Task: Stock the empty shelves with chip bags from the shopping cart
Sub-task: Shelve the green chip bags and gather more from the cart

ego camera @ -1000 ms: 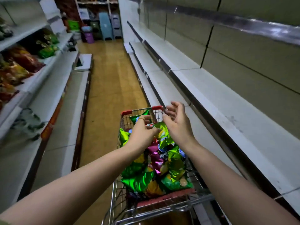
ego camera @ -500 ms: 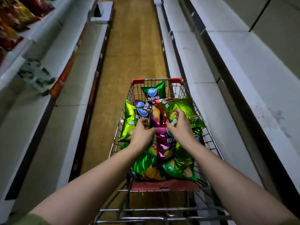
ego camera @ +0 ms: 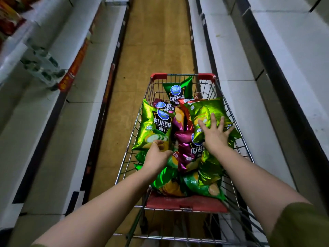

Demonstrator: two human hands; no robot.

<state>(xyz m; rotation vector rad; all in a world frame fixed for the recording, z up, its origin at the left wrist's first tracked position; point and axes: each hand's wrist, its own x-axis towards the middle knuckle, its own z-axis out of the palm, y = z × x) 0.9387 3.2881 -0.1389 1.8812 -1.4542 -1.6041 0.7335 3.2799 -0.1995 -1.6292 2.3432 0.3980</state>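
The wire shopping cart (ego camera: 206, 76) with red corners stands in the aisle, piled with several chip bags. My left hand (ego camera: 157, 155) grips the bottom edge of a light green cucumber chip bag (ego camera: 153, 122) at the cart's left side. My right hand (ego camera: 215, 135) lies with fingers spread over a second light green bag (ego camera: 206, 109) at the cart's right side, with the thumb at its lower edge. A purple bag (ego camera: 186, 145) lies between my hands. A dark green bag (ego camera: 178, 90) stands upright at the far end. Empty white shelves (ego camera: 288, 50) run along the right.
More white shelves (ego camera: 53, 131) line the left side, with bagged goods (ego camera: 8, 22) on the upper left tier and an orange price strip (ego camera: 74, 66). The wooden aisle floor (ego camera: 160, 41) stretches ahead of the cart. More green and yellow bags (ego camera: 170, 182) fill the cart's near end.
The view has tilted further down onto the cart. My hands have spread apart, the left onto the cucumber bag, the right sliding the other green bag toward the cart's right side.
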